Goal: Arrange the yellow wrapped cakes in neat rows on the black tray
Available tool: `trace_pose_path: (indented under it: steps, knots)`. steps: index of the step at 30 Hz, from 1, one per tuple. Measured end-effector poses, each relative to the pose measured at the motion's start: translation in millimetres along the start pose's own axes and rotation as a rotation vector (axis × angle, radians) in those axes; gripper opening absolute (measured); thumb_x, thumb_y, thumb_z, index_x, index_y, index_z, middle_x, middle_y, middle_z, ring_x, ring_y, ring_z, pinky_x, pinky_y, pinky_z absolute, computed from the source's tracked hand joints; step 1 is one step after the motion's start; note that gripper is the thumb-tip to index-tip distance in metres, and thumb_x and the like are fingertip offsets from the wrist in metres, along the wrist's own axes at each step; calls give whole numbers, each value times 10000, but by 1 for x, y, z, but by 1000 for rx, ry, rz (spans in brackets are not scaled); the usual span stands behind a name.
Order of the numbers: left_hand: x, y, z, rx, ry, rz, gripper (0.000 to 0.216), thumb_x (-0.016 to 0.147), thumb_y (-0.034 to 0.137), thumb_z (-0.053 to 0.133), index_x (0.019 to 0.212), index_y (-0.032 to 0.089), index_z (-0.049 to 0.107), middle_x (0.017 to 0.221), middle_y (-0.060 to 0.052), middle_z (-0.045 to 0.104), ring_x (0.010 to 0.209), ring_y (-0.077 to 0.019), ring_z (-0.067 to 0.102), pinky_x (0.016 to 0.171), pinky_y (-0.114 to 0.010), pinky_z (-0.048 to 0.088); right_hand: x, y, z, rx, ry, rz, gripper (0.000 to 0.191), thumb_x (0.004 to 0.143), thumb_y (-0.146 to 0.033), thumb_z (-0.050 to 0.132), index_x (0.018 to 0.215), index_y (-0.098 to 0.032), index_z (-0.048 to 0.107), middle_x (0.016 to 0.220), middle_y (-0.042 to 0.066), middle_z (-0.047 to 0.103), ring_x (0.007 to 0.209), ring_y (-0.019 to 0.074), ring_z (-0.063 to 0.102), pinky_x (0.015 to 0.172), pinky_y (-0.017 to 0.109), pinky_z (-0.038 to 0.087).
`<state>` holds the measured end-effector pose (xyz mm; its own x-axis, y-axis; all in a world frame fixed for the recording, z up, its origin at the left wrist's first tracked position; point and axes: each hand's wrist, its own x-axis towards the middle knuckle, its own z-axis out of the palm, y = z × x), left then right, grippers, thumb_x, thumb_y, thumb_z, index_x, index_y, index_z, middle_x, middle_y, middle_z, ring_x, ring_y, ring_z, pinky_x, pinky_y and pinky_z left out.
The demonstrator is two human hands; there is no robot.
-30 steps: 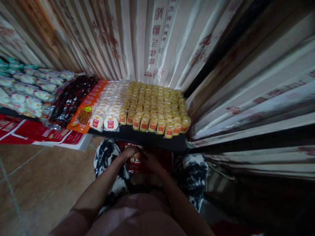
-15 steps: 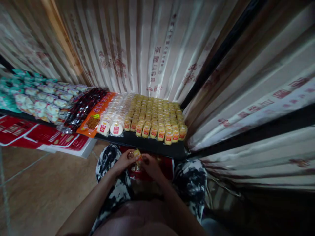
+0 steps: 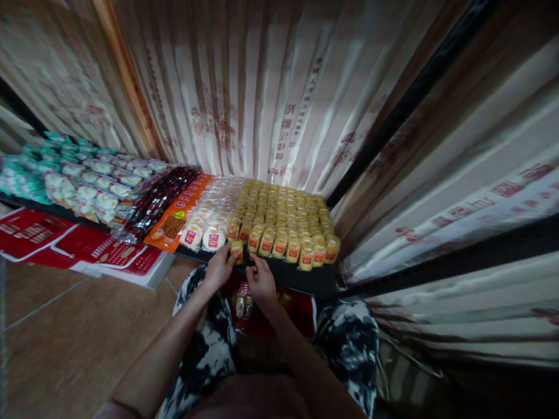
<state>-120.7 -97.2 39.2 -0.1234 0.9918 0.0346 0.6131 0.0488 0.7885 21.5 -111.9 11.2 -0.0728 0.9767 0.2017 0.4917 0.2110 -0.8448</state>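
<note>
The left hand [image 3: 218, 270] has its fingers closed on a yellow packet [image 3: 237, 251] at the front edge of the bench [image 3: 308, 281]; the right hand [image 3: 262, 284], fingers slightly parted, is just beside it. Earlier, both hands held it lower, between the knees.

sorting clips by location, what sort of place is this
Possibly a small snack shop or indoor stall: packaged snacks sit in rows on a low black surface before printed curtains.

In front of you, black tabletop [image 3: 321, 283] bears, right to left: yellow packs [image 3: 283, 215], round white packs [image 3: 213, 237], orange packet [image 3: 169, 226], dark shiny packs [image 3: 162, 201], white packs [image 3: 96, 196], green packs [image 3: 21, 181].
</note>
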Motion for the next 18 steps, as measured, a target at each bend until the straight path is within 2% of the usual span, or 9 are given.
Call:
trace_pose_path:
  steps: [3, 7, 14, 18]
  knots:
    - [14, 6, -1, 149, -3, -6, 310, 849, 268, 450, 1130, 153, 513, 1057, -122, 624, 973, -237, 579, 834, -329, 422, 9, 0, 0, -74, 17, -68, 432, 800, -180, 396, 1219, -170, 499, 1074, 116, 567, 801, 162, 586, 795, 325, 501]
    - [26, 15, 7, 214, 24, 36, 366, 867, 237, 412, 1214, 125, 441, 1124, -157, 590, 1012, -242, 574, 833, -332, 435, 18, 11, 3, -108, 18, -113, 478, 814, -167, 370, 1285, -187, 445, 1050, 109, 571, 865, 174, 576, 804, 327, 491]
    - [34, 18, 20, 240, 87, 87, 359, 868, 238, 406, 1205, 119, 445, 1136, -161, 535, 1025, -249, 550, 837, -347, 447, 21, 28, 4, -28, 1, -105, 496, 799, -166, 364, 1288, -128, 436, 933, 94, 584, 716, 126, 566, 655, 236, 510]
    - [35, 11, 27, 170, 171, 106, 344, 862, 242, 421, 1189, 138, 445, 1113, -139, 507, 989, -234, 551, 825, -353, 458, 22, 26, 5, -58, 11, -93, 511, 795, -163, 362, 1301, -136, 426, 923, 84, 598, 703, 121, 564, 668, 232, 507]
